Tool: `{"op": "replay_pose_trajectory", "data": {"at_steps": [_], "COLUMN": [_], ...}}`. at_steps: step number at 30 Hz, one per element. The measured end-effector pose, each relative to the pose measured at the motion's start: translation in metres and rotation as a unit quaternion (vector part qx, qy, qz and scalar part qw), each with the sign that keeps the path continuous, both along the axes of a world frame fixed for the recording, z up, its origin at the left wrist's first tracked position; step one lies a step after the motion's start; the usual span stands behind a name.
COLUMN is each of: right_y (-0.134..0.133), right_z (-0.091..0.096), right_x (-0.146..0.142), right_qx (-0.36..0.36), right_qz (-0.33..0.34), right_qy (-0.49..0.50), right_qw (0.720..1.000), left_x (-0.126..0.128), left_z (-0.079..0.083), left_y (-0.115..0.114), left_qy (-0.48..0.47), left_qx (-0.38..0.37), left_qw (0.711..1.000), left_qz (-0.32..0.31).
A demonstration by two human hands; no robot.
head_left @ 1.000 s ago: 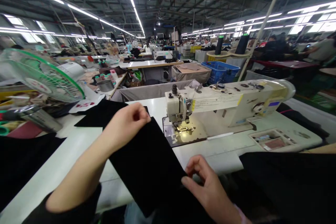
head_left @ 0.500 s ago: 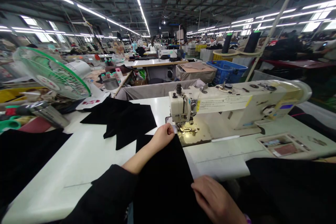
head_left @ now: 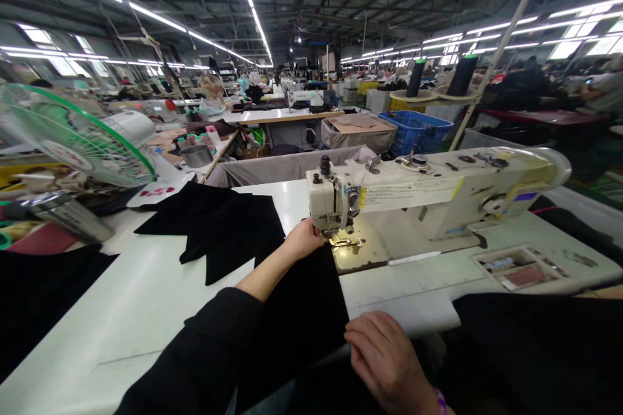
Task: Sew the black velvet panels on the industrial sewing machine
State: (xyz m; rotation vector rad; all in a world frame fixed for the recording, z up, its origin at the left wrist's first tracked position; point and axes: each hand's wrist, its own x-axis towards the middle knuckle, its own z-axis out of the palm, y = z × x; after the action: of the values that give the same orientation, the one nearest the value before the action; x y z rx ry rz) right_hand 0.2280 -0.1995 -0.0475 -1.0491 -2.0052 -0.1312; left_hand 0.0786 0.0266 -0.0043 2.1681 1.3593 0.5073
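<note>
A black fabric piece (head_left: 302, 311) lies on the pale table, its far end up against the sewing machine (head_left: 389, 198). My left hand (head_left: 304, 238) is closed on its far edge, right beside the presser foot (head_left: 335, 233); the fingertips are partly hidden by the machine head. Lower down, my right hand (head_left: 387, 356) has its fingers curled at the right edge of the same piece, pinching it near the table's front edge. More black pieces (head_left: 224, 220) lie overlapping to the left of my left hand.
A green-rimmed fan (head_left: 82, 136) and a metal flask (head_left: 68, 214) stand at the left. Thread cones (head_left: 460, 76) sit on a stand behind the machine. A recessed tray (head_left: 520, 269) holds small items. Dark cloth (head_left: 535, 337) hangs at the front right. A blue basket (head_left: 416, 133) stands beyond.
My left hand has moved slightly forward toward the needle area with the fabric. The near part of the fabric has shifted forward, and my right hand has gone along its edge. The view has turned slightly.
</note>
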Motion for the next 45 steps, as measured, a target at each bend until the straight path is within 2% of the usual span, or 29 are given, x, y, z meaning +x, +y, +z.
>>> {"op": "replay_pose_trajectory", "data": {"at_steps": [5,7,9,10,12,14,15,17,19,21,26,30,40,45], "right_y": [0.001,0.000,0.000,0.000,0.001,0.004,0.006,0.012,0.020,0.029,0.052,0.072,0.119,0.117], "right_z": [0.003,0.004,0.005,0.005,0.005,0.005,0.005,0.006,0.008,0.011,0.016,0.018,0.023,0.022], "right_x": [0.001,0.002,0.003,0.003,0.004,0.006,0.006,0.006,0.006,0.006,0.004,0.003,-0.003,-0.005], "right_qx": [-0.012,-0.022,-0.030,-0.035,-0.049,-0.066,-0.072,-0.076,-0.079,-0.090,-0.121,-0.119,-0.128,-0.127], "right_qz": [0.010,0.018,0.023,0.024,0.027,0.028,0.026,0.018,0.013,0.008,-0.033,-0.054,-0.098,-0.118], "right_qy": [0.000,0.000,0.002,0.005,0.008,0.006,0.004,-0.001,-0.007,-0.015,-0.038,-0.058,-0.112,-0.102], "right_qw": [1.000,1.000,0.999,0.999,0.998,0.997,0.997,0.997,0.997,0.996,0.991,0.990,0.981,0.980], "left_x": [-0.002,-0.006,-0.012,-0.015,-0.025,-0.036,-0.041,-0.051,-0.056,-0.057,-0.051,-0.049,-0.048,-0.047], "left_z": [0.009,0.016,0.022,0.023,0.020,0.010,0.004,-0.010,-0.019,-0.022,-0.010,-0.003,0.004,0.009], "left_y": [-0.005,-0.024,-0.057,-0.078,-0.122,-0.158,-0.169,-0.177,-0.168,-0.153,-0.119,-0.100,-0.049,-0.034], "left_qy": [0.026,0.033,0.040,0.043,0.051,0.063,0.075,0.105,0.133,0.148,0.160,0.139,0.131,0.142], "left_qx": [0.033,0.062,0.095,0.106,0.117,0.135,0.166,0.227,0.258,0.267,0.283,0.283,0.252,0.245], "left_qw": [0.999,0.997,0.994,0.993,0.985,0.961,0.947,0.924,0.911,0.905,0.893,0.899,0.913,0.919], "left_qz": [0.011,0.033,0.031,0.010,-0.119,-0.232,-0.264,-0.289,-0.294,-0.297,-0.310,-0.305,-0.291,-0.274]}}
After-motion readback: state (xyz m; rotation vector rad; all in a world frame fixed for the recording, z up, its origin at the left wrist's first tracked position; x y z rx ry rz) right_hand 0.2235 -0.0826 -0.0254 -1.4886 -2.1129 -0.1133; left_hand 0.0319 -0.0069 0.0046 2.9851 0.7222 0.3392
